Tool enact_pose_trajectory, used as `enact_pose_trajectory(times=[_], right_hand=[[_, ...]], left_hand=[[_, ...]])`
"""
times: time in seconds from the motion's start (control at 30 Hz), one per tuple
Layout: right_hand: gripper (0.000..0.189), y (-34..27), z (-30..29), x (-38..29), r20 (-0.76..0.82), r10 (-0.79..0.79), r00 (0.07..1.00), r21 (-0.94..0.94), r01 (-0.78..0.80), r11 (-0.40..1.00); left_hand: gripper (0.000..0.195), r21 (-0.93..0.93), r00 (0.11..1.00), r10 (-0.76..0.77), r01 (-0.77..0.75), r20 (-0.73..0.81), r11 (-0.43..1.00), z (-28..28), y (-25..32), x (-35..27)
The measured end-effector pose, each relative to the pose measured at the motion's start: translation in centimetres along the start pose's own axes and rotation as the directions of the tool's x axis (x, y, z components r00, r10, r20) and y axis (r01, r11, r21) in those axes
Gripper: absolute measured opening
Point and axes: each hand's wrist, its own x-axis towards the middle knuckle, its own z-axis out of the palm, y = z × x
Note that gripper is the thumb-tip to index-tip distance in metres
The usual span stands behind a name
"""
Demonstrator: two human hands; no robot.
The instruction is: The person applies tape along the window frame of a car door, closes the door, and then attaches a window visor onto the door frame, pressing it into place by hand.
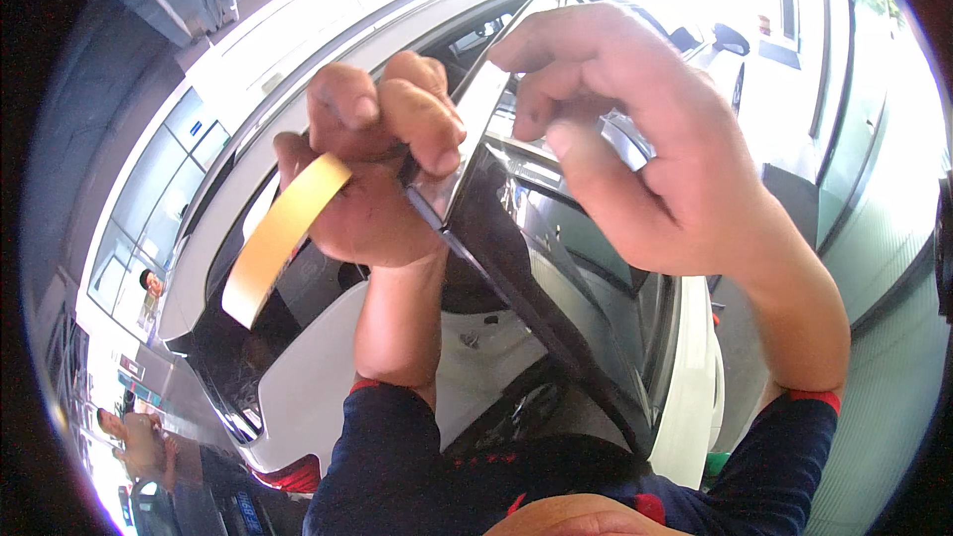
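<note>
My left hand (pixel 380 164) is curled at the upper rear corner of a car door frame (pixel 480 115), with a roll of yellow masking tape (pixel 287 238) held against its palm side. My right hand (pixel 633 134) is raised just right of the same frame, its fingers bent and thumb apart; whether it pinches anything thin cannot be told. Glossy dark trim and the door's window glass (pixel 595 313) run down below the hands. A dark strip slants down from the corner of the frame.
The car's pale body (pixel 320 365) and red tail light (pixel 290 475) lie at lower left. Two people (pixel 141 439) (pixel 153 283) are farther off at left. Another car with a dark side mirror (pixel 730 39) stands ahead. A ribbed wall (pixel 878 357) is at right.
</note>
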Motion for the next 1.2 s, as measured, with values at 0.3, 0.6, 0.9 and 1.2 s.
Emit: enact_pose_trajectory(times=[0.3,0.6,0.9,1.2], right_hand=[[0.050,-0.4,1.9,2.7,0.186,-0.406,0.895,-0.206,0.440,0.874],[0.053,-9.9,4.4,5.1,0.450,-0.049,0.892,-0.621,0.352,0.701],[0.083,-13.9,8.1,7.8,0.505,0.260,0.823,-0.817,0.358,0.453],[0.101,-15.9,10.9,8.9,0.174,0.658,0.733,-0.965,-0.006,0.262]], left_hand=[[0.060,-0.297,0.973,-0.147,0.090,-0.176,0.951,0.9,1.4,-1.4],[0.067,-0.560,0.906,-0.256,0.025,-0.338,0.828,1.0,0.7,-0.8],[0.048,-0.627,0.981,-0.137,0.020,-0.139,0.779,0.0,1.3,-0.8],[0.061,-0.648,0.988,-0.146,0.084,-0.043,0.757,-2.0,-1.2,-0.6]])
